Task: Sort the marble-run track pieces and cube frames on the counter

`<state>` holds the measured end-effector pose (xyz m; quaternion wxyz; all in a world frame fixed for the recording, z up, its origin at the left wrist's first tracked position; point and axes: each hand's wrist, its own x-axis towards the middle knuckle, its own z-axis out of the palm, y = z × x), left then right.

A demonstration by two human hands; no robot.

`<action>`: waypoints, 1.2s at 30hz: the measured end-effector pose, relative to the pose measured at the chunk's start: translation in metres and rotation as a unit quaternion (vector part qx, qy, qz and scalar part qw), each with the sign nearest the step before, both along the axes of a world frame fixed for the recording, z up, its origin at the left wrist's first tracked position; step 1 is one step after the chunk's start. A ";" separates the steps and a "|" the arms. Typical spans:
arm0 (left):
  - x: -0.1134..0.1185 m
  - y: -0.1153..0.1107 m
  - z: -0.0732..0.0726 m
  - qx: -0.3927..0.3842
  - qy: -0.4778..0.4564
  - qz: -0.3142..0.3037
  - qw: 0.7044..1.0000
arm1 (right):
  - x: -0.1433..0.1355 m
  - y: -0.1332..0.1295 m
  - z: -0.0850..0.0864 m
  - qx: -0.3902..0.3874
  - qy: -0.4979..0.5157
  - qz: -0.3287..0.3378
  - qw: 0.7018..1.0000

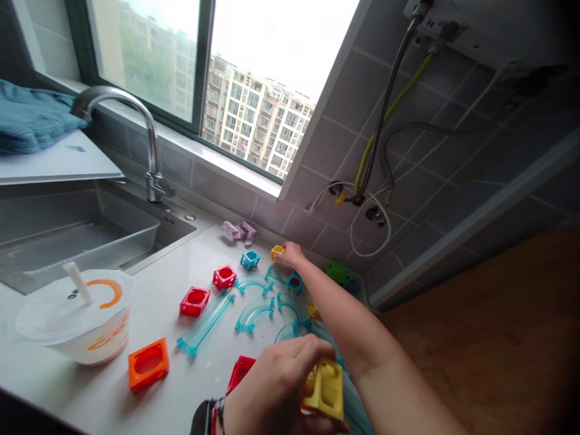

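Note:
In the foreground my left hand (281,383), with a dark band and bracelets at the wrist, is closed on a yellow hollow cube block (327,389). My right hand (292,255) reaches far across the counter, its fingers closed on another yellow hollow block (277,252) near the tiled wall. A blue block (295,282) sits just below that wrist. Clear teal curved track pieces (254,314) and a straight teal track (206,323) lie between the hands. A red block (240,371) is partly hidden behind my left hand.
Left of the tracks stand red blocks (194,301), an orange block (148,364) and a lidded cup with a straw (86,317). Purple pieces (239,231) lie by the wall. A sink (136,241) with a faucet (151,145) is at left; green pieces (339,273) lie right.

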<state>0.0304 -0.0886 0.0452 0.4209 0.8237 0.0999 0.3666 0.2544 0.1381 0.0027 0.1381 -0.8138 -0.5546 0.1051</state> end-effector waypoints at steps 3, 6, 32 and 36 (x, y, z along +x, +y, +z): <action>-0.002 0.004 0.000 -0.011 -0.012 0.006 1.000 | 0.008 0.005 -0.010 -0.023 -0.034 -0.012 0.999; -0.005 0.010 0.001 -0.037 -0.010 0.003 0.999 | 0.012 0.005 -0.015 -0.028 -0.044 -0.005 0.999; -0.005 0.054 -0.023 -0.667 -0.192 -0.148 0.705 | -0.060 -0.168 0.141 -0.017 0.162 0.472 0.867; -0.002 0.051 -0.024 -0.680 -0.185 -0.196 0.682 | -0.058 -0.173 0.144 -0.018 0.180 0.476 0.861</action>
